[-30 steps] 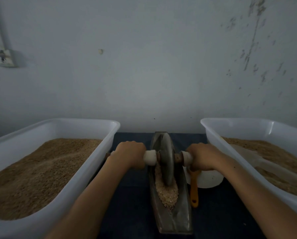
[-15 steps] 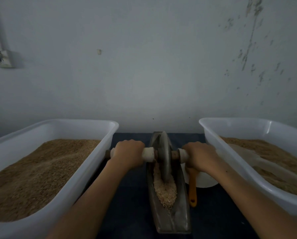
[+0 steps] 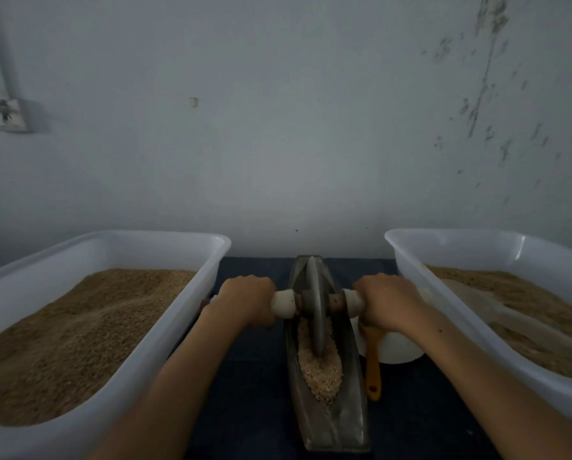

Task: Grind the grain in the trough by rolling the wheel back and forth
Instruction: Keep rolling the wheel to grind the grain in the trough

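Wheel (image 3: 315, 310): 1 | trough (image 3: 327, 410): 1 | hands gripping: 2 | tubs: 2

The trough (image 3: 331, 423) and wheel (image 3: 317, 313) look like dull grey metal — the tubs (image 3: 191, 287) are smooth white plastic, the grain (image 3: 321, 373) coarse.
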